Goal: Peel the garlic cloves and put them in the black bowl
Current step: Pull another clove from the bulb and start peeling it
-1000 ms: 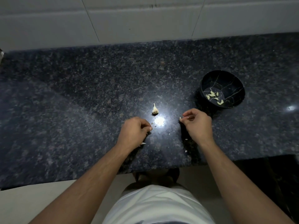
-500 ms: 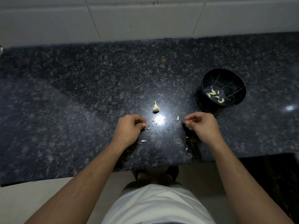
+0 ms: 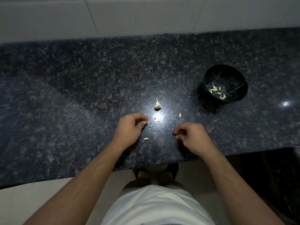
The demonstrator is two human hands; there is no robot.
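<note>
One loose clove (image 3: 179, 114) on counter (image 3: 81, 95), long axis near upright in view, between right hand (image 3: 193, 137) and bowl (image 3: 240, 95). Several peeled cloves (image 3: 215, 90) in black bowl, far right. Bulb remnant (image 3: 157, 104) with stem pointing away, beyond hands. Left hand (image 3: 129, 129) curled, fingertips pinched; contents unclear. Right hand curled; pinching anything, cannot tell. Skin scraps (image 3: 146, 138) between hands.

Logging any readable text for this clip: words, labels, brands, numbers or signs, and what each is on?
None. No writing shows on the black bowl, which carries only pale crack-like lines, nor on the counter, the wall tiles or the white shirt.
</note>
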